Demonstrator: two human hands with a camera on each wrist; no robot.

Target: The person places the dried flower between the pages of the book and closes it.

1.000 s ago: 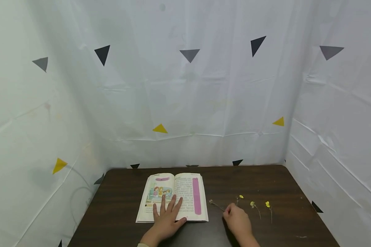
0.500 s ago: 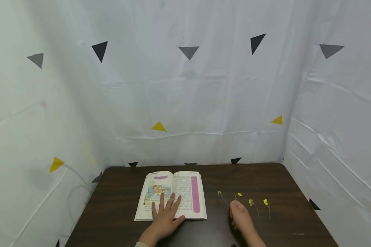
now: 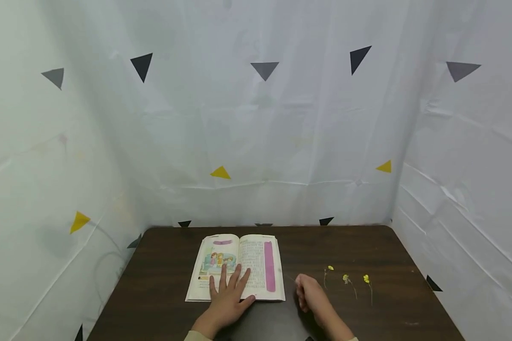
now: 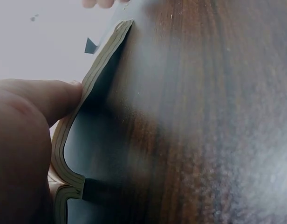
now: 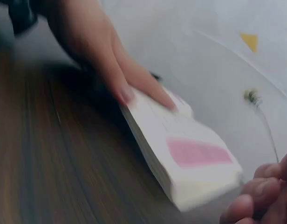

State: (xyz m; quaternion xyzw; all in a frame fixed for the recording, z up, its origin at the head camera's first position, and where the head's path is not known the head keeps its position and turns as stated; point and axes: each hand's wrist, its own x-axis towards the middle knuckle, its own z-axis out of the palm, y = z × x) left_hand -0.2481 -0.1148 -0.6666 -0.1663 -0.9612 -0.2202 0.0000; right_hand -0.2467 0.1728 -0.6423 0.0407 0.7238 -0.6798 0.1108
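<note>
My left hand [image 3: 228, 300] lies with spread fingers across the lower pages of an open book [image 3: 256, 265], which has a cartoon picture and a purple strip. In the left wrist view its thumb [image 4: 55, 95] presses by the book's edge. Just right of the book, my right hand [image 3: 312, 296] pinches a dried flower by its thin stem. The right wrist view shows that flower [image 5: 251, 97] standing up from the fingertips; its head is hard to make out in the head view. Farther right lie several small yellow flowers [image 3: 366, 279] with stems.
A dark wood-grain table [image 3: 166, 265] carries everything. White sheeting [image 3: 281, 142] with black, grey and yellow triangles hangs behind it and along both sides.
My right hand has lifted the flower it pinches and then carried it left, close to the book's right edge. The left hand has stayed on the pages.
</note>
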